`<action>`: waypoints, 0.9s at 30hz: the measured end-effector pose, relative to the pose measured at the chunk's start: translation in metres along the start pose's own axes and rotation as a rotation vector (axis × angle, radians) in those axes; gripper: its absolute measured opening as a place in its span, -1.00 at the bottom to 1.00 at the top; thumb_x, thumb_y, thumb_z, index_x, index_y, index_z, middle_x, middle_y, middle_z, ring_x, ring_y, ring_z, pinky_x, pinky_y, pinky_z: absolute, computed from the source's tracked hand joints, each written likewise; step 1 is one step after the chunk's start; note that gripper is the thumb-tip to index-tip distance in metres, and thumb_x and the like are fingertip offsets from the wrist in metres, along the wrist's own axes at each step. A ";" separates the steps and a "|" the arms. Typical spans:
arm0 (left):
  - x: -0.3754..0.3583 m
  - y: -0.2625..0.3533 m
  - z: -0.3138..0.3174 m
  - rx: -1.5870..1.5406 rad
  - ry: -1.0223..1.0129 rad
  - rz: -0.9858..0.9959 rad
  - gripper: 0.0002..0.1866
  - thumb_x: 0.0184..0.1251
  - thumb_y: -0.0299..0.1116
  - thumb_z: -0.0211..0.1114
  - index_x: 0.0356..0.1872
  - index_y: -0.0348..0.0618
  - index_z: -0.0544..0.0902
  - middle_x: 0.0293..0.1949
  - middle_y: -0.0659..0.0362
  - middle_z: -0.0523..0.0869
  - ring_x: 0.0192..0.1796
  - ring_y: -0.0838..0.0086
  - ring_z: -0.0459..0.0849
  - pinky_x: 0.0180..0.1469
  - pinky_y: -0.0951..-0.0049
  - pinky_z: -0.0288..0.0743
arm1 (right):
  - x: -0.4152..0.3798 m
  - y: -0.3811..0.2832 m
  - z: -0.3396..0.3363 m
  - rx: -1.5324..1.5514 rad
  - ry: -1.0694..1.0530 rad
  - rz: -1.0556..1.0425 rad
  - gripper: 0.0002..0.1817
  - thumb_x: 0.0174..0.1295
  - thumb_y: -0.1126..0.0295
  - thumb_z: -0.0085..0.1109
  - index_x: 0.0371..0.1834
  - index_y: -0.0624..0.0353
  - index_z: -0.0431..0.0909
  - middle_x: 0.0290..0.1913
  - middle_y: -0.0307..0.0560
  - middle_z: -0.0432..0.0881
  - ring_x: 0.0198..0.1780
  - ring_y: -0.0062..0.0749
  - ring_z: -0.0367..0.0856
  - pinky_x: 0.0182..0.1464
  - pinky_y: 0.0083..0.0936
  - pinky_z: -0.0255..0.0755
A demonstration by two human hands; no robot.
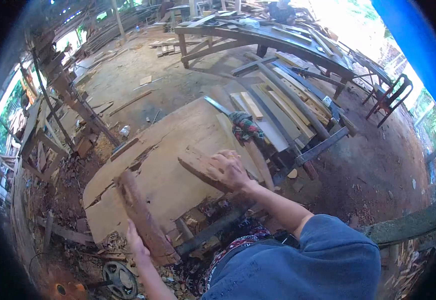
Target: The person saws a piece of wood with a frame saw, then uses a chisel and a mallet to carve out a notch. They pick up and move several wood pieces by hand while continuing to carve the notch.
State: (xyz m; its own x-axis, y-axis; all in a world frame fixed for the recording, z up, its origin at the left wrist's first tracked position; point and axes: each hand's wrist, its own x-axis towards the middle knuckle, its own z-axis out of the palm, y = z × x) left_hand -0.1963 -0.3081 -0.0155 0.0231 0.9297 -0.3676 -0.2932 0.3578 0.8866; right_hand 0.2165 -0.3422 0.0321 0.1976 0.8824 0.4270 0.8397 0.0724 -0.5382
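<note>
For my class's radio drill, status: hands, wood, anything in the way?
Left hand open, beside rough brown wooden plank. Right hand on top of second brown wooden plank. Crumpled red-green cloth beyond right hand, clear of both planks.

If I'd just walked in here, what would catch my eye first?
Probably the broad pale slab in the middle, with dark cracks on its left side. The right hand lies on one rough wooden piece; the left hand is beside a second piece. A bright blue sheet shows at upper right.

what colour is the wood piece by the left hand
The wood piece is reddish brown, seen best in the head view.
</note>
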 end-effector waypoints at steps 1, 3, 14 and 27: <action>-0.008 0.001 0.005 -0.002 -0.006 -0.003 -0.41 0.45 0.10 0.17 0.17 -0.27 0.53 0.09 0.09 0.66 0.11 0.31 0.63 0.19 0.30 0.48 | -0.006 0.008 -0.007 0.031 0.056 0.001 -0.62 0.16 0.24 0.31 0.00 0.17 0.61 0.07 0.12 0.58 0.17 0.02 0.47 0.24 -0.15 0.30; -0.029 0.000 0.011 -0.130 0.142 0.079 -0.38 0.43 0.11 0.18 0.21 -0.27 0.50 0.12 0.09 0.64 0.13 0.28 0.61 0.20 0.23 0.47 | -0.019 0.026 -0.018 0.003 0.113 0.025 -0.66 0.14 0.25 0.33 -0.06 0.18 0.64 0.02 0.09 0.60 0.14 0.01 0.49 0.22 -0.18 0.32; -0.115 -0.030 0.053 -0.222 0.332 0.060 -0.69 0.41 -0.09 0.29 -0.07 -0.09 0.58 -0.11 0.22 0.69 -0.18 0.50 0.67 -0.18 0.44 0.61 | -0.052 0.055 -0.051 -0.186 0.142 0.006 -0.77 0.13 0.39 0.32 -0.14 0.13 0.61 -0.04 -0.01 0.60 0.04 -0.05 0.50 0.12 -0.20 0.33; -0.165 -0.079 0.109 -0.472 0.114 -0.079 -0.70 0.45 -0.37 0.24 0.12 -0.21 0.53 0.04 0.15 0.66 0.03 0.38 0.66 0.06 0.26 0.60 | -0.083 -0.051 -0.021 0.239 -0.266 -0.234 -0.64 0.10 0.34 0.41 -0.04 0.15 0.60 0.04 0.08 0.56 0.12 0.02 0.47 0.21 -0.16 0.32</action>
State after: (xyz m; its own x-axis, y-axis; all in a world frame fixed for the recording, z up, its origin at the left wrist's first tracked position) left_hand -0.0728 -0.4799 0.0054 -0.0342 0.8763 -0.4805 -0.6966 0.3238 0.6402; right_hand 0.1681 -0.4287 0.0394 -0.1481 0.9164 0.3718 0.6992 0.3629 -0.6160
